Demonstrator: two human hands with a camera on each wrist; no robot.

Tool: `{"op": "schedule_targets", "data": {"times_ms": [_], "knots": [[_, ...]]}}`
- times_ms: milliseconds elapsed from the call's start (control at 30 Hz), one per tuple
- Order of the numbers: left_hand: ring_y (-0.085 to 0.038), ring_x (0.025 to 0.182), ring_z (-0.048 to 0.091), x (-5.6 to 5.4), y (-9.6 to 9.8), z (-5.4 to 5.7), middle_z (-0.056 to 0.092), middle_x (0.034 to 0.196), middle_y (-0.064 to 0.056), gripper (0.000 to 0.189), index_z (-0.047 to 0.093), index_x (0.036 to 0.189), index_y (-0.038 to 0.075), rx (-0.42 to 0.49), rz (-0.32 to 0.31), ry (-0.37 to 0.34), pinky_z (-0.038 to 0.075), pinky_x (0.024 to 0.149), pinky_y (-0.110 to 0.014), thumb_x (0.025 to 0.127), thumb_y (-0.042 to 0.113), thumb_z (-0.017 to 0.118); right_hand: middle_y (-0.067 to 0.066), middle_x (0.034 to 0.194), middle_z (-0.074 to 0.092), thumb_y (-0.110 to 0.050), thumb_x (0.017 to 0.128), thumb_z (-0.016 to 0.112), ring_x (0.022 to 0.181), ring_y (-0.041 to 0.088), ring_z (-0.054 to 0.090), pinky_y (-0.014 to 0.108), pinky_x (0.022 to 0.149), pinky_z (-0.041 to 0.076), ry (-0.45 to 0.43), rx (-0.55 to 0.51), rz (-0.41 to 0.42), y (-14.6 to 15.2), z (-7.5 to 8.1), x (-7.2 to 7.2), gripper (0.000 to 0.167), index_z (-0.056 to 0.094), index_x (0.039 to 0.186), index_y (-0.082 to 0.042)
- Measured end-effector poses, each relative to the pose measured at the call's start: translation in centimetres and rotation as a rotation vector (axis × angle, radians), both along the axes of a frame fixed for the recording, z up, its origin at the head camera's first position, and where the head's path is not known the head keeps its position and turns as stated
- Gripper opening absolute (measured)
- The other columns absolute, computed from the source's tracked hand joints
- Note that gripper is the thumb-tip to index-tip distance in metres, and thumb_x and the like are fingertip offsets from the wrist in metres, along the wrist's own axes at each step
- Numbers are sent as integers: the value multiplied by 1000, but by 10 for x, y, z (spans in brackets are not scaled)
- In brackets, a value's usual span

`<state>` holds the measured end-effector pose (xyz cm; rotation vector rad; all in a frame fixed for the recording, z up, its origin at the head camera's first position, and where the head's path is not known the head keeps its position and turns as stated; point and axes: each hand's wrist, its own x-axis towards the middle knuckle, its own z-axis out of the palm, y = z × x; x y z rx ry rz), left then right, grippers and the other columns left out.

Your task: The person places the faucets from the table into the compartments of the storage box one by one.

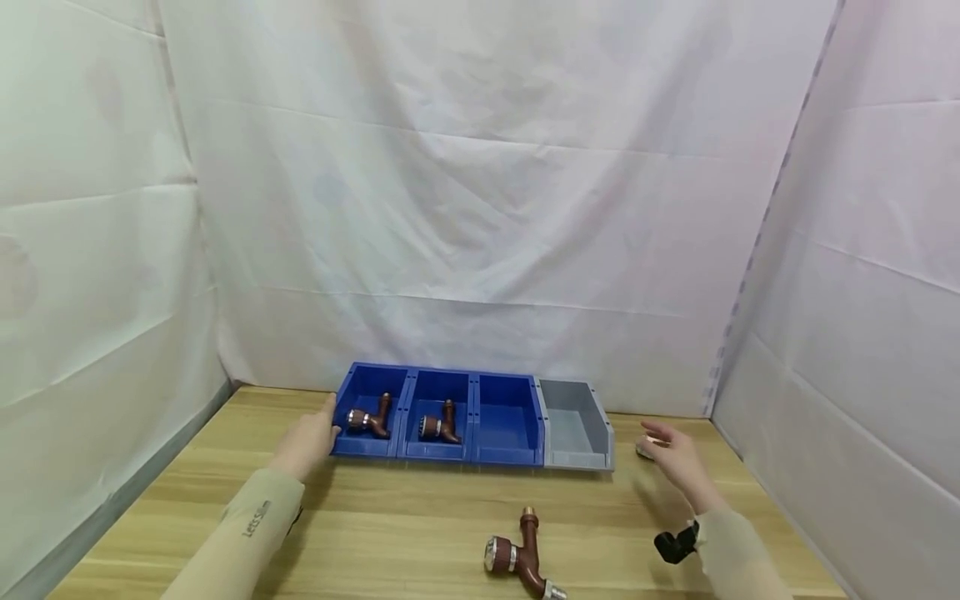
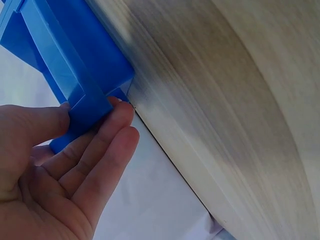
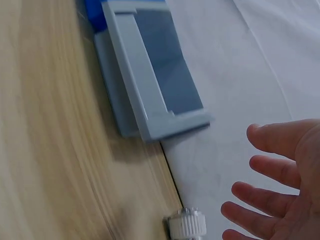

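At the left end of the bin row, my left hand (image 1: 306, 439) holds the side wall of the outermost blue bin (image 2: 75, 62), thumb on one face and fingers on the other. That bin contains a brown faucet (image 1: 384, 417) with a metal-rimmed knob. A similar brown faucet (image 1: 448, 423) lies in the adjoining blue bin (image 1: 438, 452). Past the grey bin (image 1: 579, 460), my right hand (image 1: 672, 458) hovers with fingers spread over a small white ribbed piece (image 3: 187, 225). Nothing is held in it, and the head view partly hides the piece behind the fingers.
A third brown faucet (image 1: 528, 554) lies on the wooden table (image 1: 405, 517) near the front. The third blue bin (image 1: 507, 417) stands between the faucet bins and the grey one. White curtains (image 1: 480, 208) enclose the back and both sides.
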<state>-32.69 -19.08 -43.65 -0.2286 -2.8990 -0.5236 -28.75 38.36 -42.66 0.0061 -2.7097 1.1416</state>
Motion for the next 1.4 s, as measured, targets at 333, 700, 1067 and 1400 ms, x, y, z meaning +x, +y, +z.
{"op": "schedule_targets", "data": {"times_ms": [333,700,1067,1400], "knots": [[-49,90,62,1,-3,4,60,108,-37,63,24,145,-15,-26,27,-3,51,73,-57,96,9,57,23,135,53,-27,94,65,119,42,53,54,95,44,52,14,99,-60,7,27,50,54,135,-2],[-50,91,62,-7,-2,10,60,110,-37,62,23,144,-17,-32,44,-1,51,75,-58,98,9,55,18,127,60,-25,84,75,103,36,63,52,83,51,120,36,304,-116,-2,55,51,60,129,-4],[-49,89,62,-6,-4,14,60,110,-37,62,22,144,-17,-31,43,-8,51,73,-58,98,9,54,18,130,57,-35,80,78,96,31,63,40,80,53,92,240,548,-151,-20,68,59,61,127,-2],[-49,89,62,0,3,4,60,110,-36,64,23,144,-16,-40,35,-17,52,72,-57,97,10,57,11,137,54,-48,77,76,124,34,50,55,96,43,-95,347,583,-160,-23,87,62,63,128,-15]]}}
